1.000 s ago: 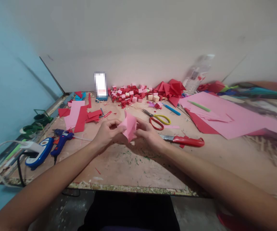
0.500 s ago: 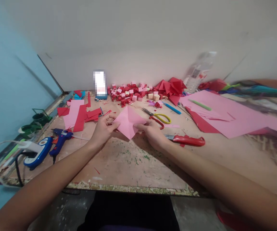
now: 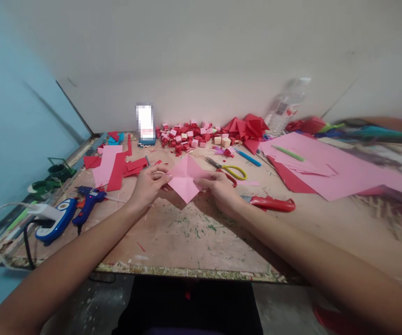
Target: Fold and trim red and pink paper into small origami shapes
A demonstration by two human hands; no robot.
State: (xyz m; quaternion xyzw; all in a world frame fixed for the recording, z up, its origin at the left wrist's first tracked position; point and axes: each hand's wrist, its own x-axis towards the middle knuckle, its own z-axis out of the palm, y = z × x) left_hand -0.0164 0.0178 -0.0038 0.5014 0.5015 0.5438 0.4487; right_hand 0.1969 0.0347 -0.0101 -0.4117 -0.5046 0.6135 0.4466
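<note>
"One wooden table (image 3: 187, 253) takes up most of the scene. What is the largest thing on it?"

"A large pink sheet (image 3: 344, 172), spread out at the right. A red sheet (image 3: 293, 184) shows from under its left edge. Next comes a clear bottle (image 3: 286, 104), at the far side behind the sheets."

"And the hands?"

"Near the middle, one on each side of the pink paper square (image 3: 186, 179). The left hand (image 3: 150, 186) pinches the left corner, thumb on top. The right hand (image 3: 218, 186) grips the right corner the same way. They are apart, with the paper stretched between them."

"Which way does it point?"

"It is turned like a diamond: one corner far, one near, the other two left and right in the fingers. A crease runs from the far corner to the near one. I can't make out a longer axis, as the fingers cover both side corners. It is held above the table, its shadow just below."

"Anything smaller?"

"A red-handled knife (image 3: 272, 204) lies to the right of the right hand, handle pointing right. A blue glue gun (image 3: 89, 200) is at the left, scissors (image 3: 224, 167) just beyond the right hand. Smallest are the red and pink paper cubes (image 3: 187, 136), heaped along the far side."
</note>
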